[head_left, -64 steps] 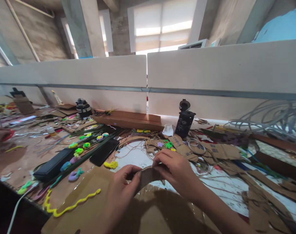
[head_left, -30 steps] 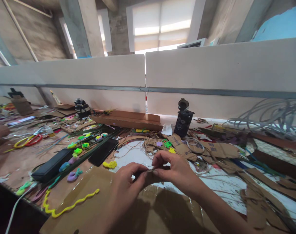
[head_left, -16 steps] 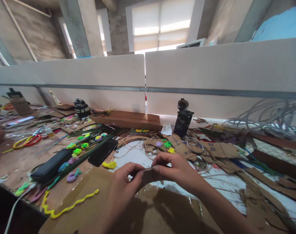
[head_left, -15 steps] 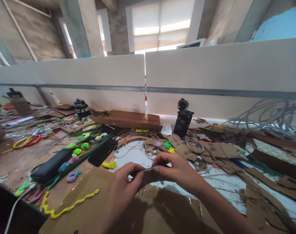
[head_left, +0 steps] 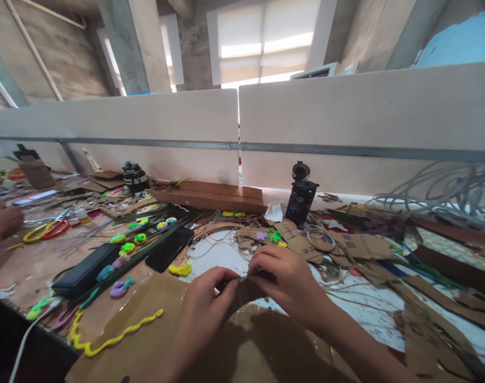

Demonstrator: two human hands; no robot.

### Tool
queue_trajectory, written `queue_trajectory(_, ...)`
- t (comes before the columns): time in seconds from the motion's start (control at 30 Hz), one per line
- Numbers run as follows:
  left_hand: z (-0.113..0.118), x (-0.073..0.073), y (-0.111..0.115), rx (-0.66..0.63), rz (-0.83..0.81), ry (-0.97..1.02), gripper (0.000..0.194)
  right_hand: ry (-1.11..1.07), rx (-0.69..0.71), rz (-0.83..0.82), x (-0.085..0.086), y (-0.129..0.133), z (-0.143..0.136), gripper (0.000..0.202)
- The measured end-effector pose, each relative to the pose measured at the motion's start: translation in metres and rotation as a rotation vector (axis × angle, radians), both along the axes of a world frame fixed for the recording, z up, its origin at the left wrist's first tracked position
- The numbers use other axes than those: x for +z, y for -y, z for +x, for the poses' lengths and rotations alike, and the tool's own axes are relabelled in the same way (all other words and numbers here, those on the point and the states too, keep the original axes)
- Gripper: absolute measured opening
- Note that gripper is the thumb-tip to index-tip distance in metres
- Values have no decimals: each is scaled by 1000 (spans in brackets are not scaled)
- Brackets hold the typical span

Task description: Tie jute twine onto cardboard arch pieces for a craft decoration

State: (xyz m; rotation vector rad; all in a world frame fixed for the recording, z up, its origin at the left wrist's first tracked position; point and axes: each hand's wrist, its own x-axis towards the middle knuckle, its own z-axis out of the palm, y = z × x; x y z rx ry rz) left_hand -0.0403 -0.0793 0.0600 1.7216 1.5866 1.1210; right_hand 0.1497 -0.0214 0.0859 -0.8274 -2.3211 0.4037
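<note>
A brown cardboard piece (head_left: pixel 248 291) is held by its upper edge between my two hands. My left hand (head_left: pixel 210 298) pinches it on the left side, thumb and fingers together. On the right, my right hand (head_left: pixel 282 276) has its fingers curled over the same edge. Beneath both hands lies a larger brown cardboard sheet (head_left: pixel 162 351), with a wavy yellow strip (head_left: pixel 123 336) on its left part. A yellow fuzzy piece (head_left: pixel 180 269) rests just beyond my left hand.
A black phone (head_left: pixel 169 250) and black case (head_left: pixel 86 270) lie left. Scissors (head_left: pixel 53 230) are farther left, near another person's hand (head_left: pixel 3 221). A dark bottle (head_left: pixel 301 199) stands at the back. Cardboard scraps (head_left: pixel 362 246) and cables (head_left: pixel 434 186) are on the right.
My right hand's fingers have curled further down over the cardboard edge. At the far left, the other person's hand has come further into view.
</note>
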Motion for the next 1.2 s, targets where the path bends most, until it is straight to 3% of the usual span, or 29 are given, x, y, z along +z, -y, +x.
queue_trajectory(0.17, 0, 2, 1, 43, -4, 22, 20, 41, 4, 273, -6, 0, -2, 10)
queue_trajectory(0.43, 1, -1, 1, 64, -29, 47, 20, -4, 33, 502, -12, -2, -4, 14)
queue_trajectory(0.83, 1, -1, 3, 96, -11, -12, 19, 87, 62, 632, -18, -5, -6, 17)
queue_trajectory(1.0, 1, -3, 3, 90, -9, -25, 19, 50, 81, 526, -18, -4, -5, 15)
queue_trajectory(1.1, -2, -4, 3, 49, 24, -20, 19, -11, 81, 250, -9, -5, 1, 8)
queue_trajectory(1.2, -6, -1, 1, 2, 38, -20, 20, -26, 91, -104, 0, -11, 11, 15)
